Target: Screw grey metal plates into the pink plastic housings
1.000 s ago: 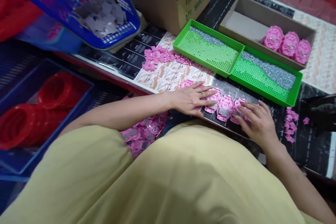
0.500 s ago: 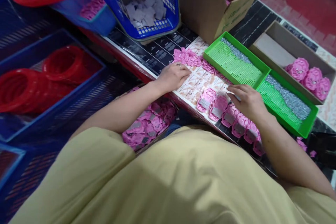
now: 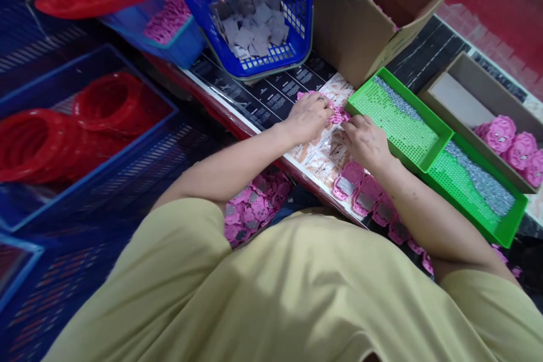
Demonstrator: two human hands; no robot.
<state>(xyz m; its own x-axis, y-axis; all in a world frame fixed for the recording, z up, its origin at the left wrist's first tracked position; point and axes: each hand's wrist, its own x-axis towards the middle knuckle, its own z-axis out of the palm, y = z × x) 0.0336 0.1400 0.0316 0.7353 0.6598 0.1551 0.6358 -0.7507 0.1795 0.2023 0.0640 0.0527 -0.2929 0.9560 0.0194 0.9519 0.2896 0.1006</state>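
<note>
My left hand (image 3: 309, 116), wearing a ring, is palm down over a pile of small pink plastic pieces (image 3: 337, 115). Its fingers are bent and close together, and whatever they hold is hidden. Just to the right, my right hand (image 3: 365, 140) reaches to the near edge of the same pile. Its fingers are closed, and I cannot see what is between them. Below my right hand runs a row of pink plastic casings (image 3: 366, 194), several with a grey plate on them. The casings lie along the table's near edge, partly behind my right forearm.
Two green perforated trays (image 3: 401, 119) with small silvery parts stand to the right. Beyond them is an open carton (image 3: 487, 96) with pink round parts. A large cardboard box (image 3: 348, 28) and a blue basket (image 3: 311, 22) of grey plates stand at the back. Red rings fill a blue crate (image 3: 139, 62).
My right hand has moved left, from the casings to the pile beside my left hand. The pale piece it held is out of sight. My left hand has moved onto the pile.
</note>
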